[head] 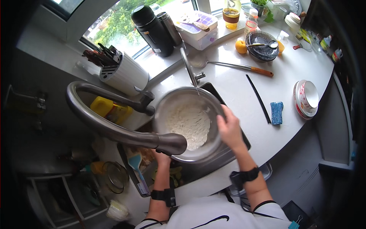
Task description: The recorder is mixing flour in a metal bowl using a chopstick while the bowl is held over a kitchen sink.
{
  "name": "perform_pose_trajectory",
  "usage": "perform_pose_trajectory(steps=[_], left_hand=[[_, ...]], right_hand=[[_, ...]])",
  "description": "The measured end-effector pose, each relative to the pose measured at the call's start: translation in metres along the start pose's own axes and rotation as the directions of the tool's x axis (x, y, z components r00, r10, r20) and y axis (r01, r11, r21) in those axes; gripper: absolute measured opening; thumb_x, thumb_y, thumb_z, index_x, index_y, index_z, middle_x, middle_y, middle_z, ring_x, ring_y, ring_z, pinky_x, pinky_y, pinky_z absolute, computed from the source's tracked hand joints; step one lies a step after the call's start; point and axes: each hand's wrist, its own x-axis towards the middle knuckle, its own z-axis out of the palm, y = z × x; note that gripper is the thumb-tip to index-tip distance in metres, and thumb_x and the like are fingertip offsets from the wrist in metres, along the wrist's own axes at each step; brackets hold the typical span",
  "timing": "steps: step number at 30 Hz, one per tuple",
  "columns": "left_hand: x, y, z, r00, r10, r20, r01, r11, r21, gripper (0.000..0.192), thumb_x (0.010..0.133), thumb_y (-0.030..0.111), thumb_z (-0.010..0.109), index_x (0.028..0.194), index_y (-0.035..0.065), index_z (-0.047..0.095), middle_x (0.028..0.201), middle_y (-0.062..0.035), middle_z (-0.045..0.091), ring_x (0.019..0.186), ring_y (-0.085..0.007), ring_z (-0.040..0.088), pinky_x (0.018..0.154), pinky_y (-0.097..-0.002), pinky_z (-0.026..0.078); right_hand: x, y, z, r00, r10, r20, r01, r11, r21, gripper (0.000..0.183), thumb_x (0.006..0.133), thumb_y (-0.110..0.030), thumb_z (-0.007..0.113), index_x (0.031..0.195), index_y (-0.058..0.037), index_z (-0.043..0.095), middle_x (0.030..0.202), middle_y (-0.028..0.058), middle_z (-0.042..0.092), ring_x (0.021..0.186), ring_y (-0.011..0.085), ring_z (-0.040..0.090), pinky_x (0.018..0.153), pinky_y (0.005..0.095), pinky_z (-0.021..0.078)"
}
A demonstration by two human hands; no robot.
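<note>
A stainless steel bowl [163, 114] with white flour [188, 124] in it is held over the sink [200, 170] between my two hands. My right hand [229, 127] grips its right rim, thumb over the edge. Partly hidden by the bowl and the large faucet, my left hand [161, 157] holds the lower left side. The gooseneck faucet [114, 118] arches across, its spray head overlapping the bowl's lower left in view. At the bowl's far rim stands a slim tap [187, 65]; a thin streak, seemingly water, shows below its tip.
A ladle with a wooden handle [260, 71], black chopsticks [258, 98], a blue sponge [276, 113] and stacked bowls [308, 94] lie on the right counter [228, 86]. A knife block [124, 74] and black thermos [154, 34] stand at back left. A blue spatula [135, 161] rests by the sink.
</note>
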Motion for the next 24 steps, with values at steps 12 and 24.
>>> perform_pose_trajectory(steps=[12, 24], left_hand=[[-0.028, 0.018, 0.053, 0.973, 0.227, 0.051, -0.228, 0.890, 0.396, 0.027, 0.090, 0.010, 0.052, 0.115, 0.0008, 0.046, 0.108, -0.0118, 0.055, 0.105, -0.0215, 0.051, 0.095, -0.0356, 0.041], [-0.014, -0.030, 0.041, 0.997, 0.072, 0.004, -0.072, 0.992, 0.103, 0.041, 0.089, 0.011, 0.052, 0.127, 0.0022, 0.038, 0.119, -0.0064, 0.047, 0.112, -0.0154, 0.045, 0.100, -0.0309, 0.034]], right_hand=[[0.018, 0.048, -0.021, 0.998, 0.039, 0.043, -0.047, 0.981, 0.188, 0.034, 0.078, 0.002, 0.047, 0.110, 0.0083, 0.055, 0.099, 0.0205, 0.063, 0.091, 0.0280, 0.062, 0.082, 0.0335, 0.0485], [0.039, 0.036, -0.031, 0.997, 0.070, 0.046, -0.075, 0.988, 0.133, 0.034, 0.073, 0.006, 0.044, 0.103, 0.0057, 0.060, 0.091, 0.0189, 0.066, 0.081, 0.0244, 0.066, 0.074, 0.0296, 0.0507]])
